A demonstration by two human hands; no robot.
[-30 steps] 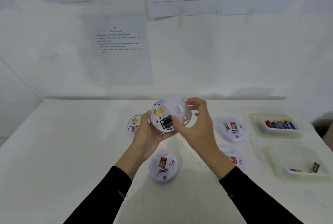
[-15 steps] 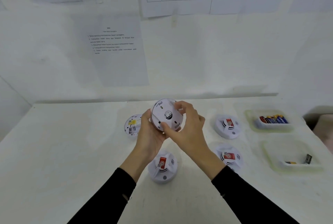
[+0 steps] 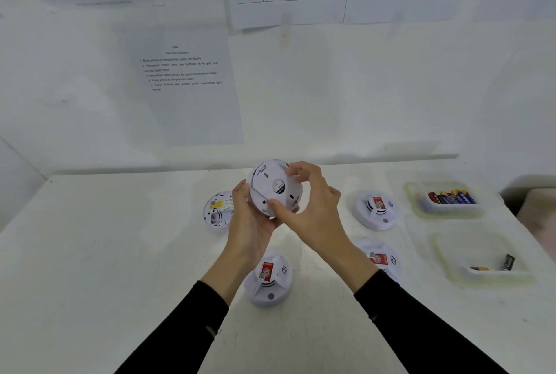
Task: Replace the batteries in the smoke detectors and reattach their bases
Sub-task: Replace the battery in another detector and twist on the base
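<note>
Both hands, left hand (image 3: 251,217) and right hand (image 3: 313,205), grip the smoke detector (image 3: 272,187) between them.

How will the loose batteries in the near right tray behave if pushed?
They will likely roll: the batteries are cylinders lying loose. The tray has a raised rim that should contain them. Small and rigid, so probably easy to pinch.
</note>
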